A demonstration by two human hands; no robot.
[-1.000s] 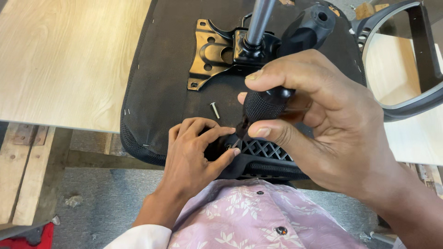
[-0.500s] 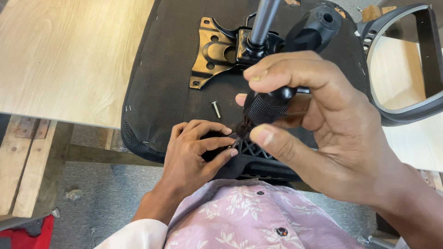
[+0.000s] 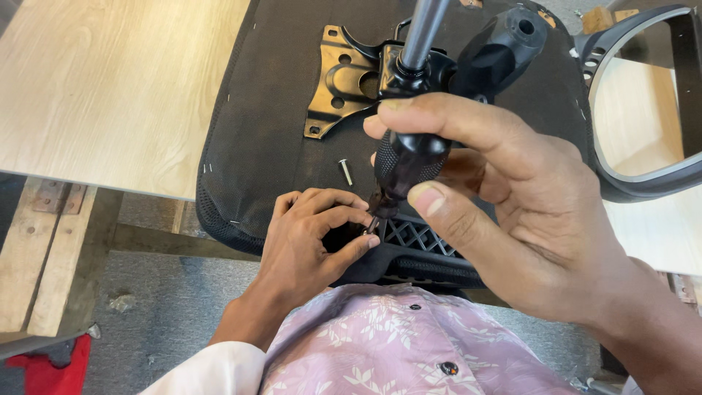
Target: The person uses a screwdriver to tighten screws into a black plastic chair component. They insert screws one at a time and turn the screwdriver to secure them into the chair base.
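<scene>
Gripping the screwdriver [image 3: 409, 157] slightly lower than before, the right hand [image 3: 512, 212] drives into the bracket [image 3: 417, 238], where left fingers [image 3: 322, 219] pinch its tip.

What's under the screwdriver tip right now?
The screwdriver in the right hand points down at a black lattice bracket on the upturned seat. The left hand fingers surround the tip, so any screw there is hidden.
</scene>
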